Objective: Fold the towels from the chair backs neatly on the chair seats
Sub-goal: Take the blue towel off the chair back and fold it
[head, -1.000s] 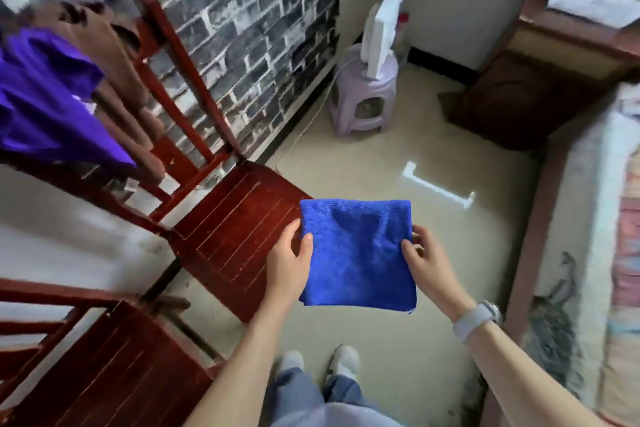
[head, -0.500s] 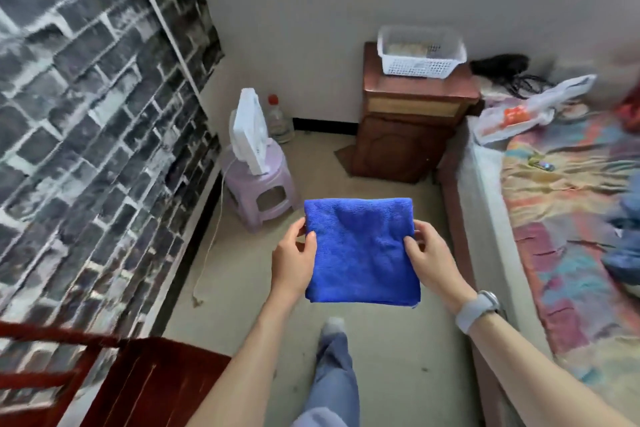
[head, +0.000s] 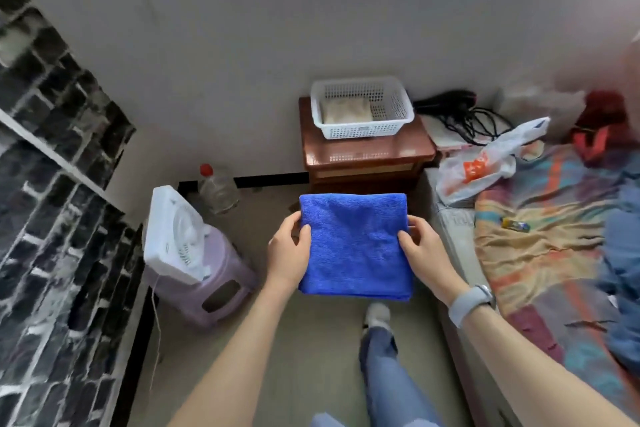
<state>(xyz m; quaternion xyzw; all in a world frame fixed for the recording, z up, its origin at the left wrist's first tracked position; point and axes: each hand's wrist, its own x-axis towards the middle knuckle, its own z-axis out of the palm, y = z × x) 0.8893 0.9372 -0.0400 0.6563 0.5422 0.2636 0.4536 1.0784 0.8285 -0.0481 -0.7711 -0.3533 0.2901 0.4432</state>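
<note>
A blue towel (head: 353, 243), folded into a flat square, is held level in the air in front of me. My left hand (head: 289, 250) grips its left edge, thumb on top and fingers underneath. My right hand (head: 420, 248) grips its right edge the same way; a grey watch sits on that wrist. No chair is in view now. A white plastic basket (head: 398, 107) with a folded beige cloth (head: 344, 111) inside stands on a brown wooden cabinet (head: 367, 156) straight ahead, beyond the towel.
A purple stool (head: 214, 284) carrying a white fan (head: 173, 236) stands at the left by the brick-pattern wall, with a clear bottle (head: 216, 189) behind it. A bed (head: 540, 253) with a patterned cover, a plastic bag (head: 485, 163) and cables runs along the right. My legs are on the floor below.
My view has swung right, away from the red chairs and the towels on their backs, toward the cabinet and bed. Both hands keep the same hold on the folded blue towel.
</note>
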